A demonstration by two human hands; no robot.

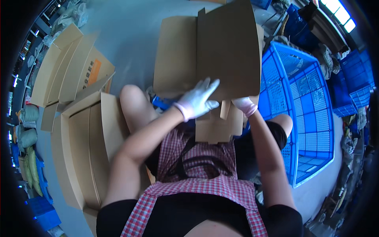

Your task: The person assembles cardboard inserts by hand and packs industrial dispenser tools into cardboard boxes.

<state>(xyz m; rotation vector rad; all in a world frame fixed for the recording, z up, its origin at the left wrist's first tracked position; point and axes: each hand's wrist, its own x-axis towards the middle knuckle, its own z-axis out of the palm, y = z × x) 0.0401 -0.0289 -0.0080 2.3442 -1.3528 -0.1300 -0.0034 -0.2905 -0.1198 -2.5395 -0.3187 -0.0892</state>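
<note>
A large brown cardboard box (228, 51) stands partly folded before my knees, with a wide panel upright and a side panel (175, 55) spread to its left. Its smaller cut flap (215, 128) hangs near my lap. My left hand (199, 98), in a white glove with a pink cuff, has its fingers spread at the lower edge of the wide panel. Whether the fingertips touch the board, I cannot tell. My right hand (245, 106), gloved the same way, reaches under that panel's lower right edge, beside the flap. The board hides its fingers.
At my left lie open cardboard boxes (79, 136), with another (71, 75) farther off bearing an orange print. A tall blue plastic crate (294, 118) stands close at my right. Blue bins (351, 79) and bags (28, 136) line the sides. My checked apron (205, 189) covers my lap.
</note>
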